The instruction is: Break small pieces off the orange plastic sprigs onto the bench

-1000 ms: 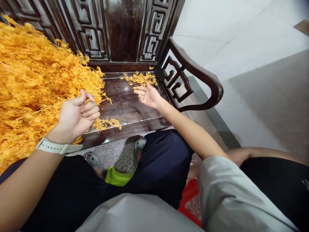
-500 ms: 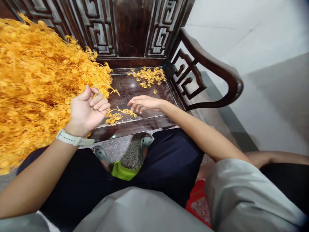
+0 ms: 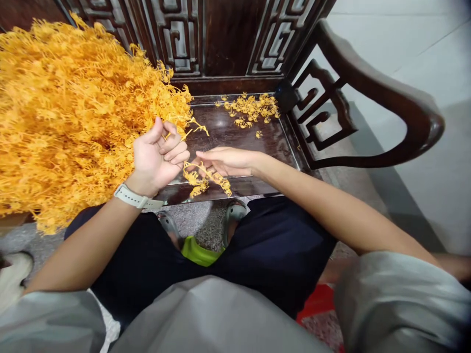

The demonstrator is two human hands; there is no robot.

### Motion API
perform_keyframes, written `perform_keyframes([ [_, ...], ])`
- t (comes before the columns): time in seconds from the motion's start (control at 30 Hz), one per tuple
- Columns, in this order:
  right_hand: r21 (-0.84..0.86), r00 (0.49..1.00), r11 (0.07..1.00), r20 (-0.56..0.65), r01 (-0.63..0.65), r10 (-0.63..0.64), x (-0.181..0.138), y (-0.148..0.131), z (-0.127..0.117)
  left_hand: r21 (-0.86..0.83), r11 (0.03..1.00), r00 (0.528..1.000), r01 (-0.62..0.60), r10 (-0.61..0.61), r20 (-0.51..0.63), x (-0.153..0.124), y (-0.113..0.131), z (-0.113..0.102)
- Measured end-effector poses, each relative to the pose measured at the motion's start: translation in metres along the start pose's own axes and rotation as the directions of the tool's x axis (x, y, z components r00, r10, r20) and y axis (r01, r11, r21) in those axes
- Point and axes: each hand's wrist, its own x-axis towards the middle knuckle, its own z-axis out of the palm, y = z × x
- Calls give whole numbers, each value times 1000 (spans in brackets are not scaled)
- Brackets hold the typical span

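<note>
My left hand (image 3: 158,157) is curled shut on a thin orange plastic sprig at the right edge of a big heap of orange sprigs (image 3: 73,113) on a dark wooden bench (image 3: 228,130). A loose orange sprig (image 3: 204,179) lies at the bench's front edge. My right hand (image 3: 224,161) rests palm down over its upper end, fingers together and touching it. I cannot tell if it is gripped. A small pile of broken-off orange bits (image 3: 252,108) lies in the bench's back right corner.
The bench has a carved backrest (image 3: 221,39) and a curved armrest (image 3: 371,93) on the right. My knees in dark trousers, grey sandals (image 3: 235,213) and a green stool edge (image 3: 198,252) are below. Pale floor tiles extend right.
My right hand has drawn back from the small pile in the corner to the loose sprig at the front edge. My left hand stays closed on its sprig. The view has shifted right.
</note>
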Motion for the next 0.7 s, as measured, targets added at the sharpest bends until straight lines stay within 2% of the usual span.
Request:
perform_keyframes([
  [0.1, -63, 983, 996, -171, 63, -72, 1, -2, -2, -4, 1000, 1000, 14, -14, 10, -1, 2, -1],
  [0.2, -168, 918, 977, -350, 134, -186, 2, -1, -4, 9, 999, 999, 46, -46, -12, -3, 3, 2],
  [0.33, -232, 836, 965, -502, 119, -223, 3, 4, -10, 38, 995, 995, 90, -89, -35, -5, 6, 5],
  [0.47, -370, 802, 916, -494, 154, -334, 8, 12, -28, 39, 993, 994, 109, -108, -24, -5, 5, 6],
  [0.6, -617, 769, 757, -370, 216, -521, 14, 20, -54, 63, 988, 990, 139, -138, -12, -4, -3, 5],
  [0.7, -731, 737, 636, -285, 248, -613, 16, 21, -70, 153, 979, 989, 137, -143, 30, -6, -12, 7],
])
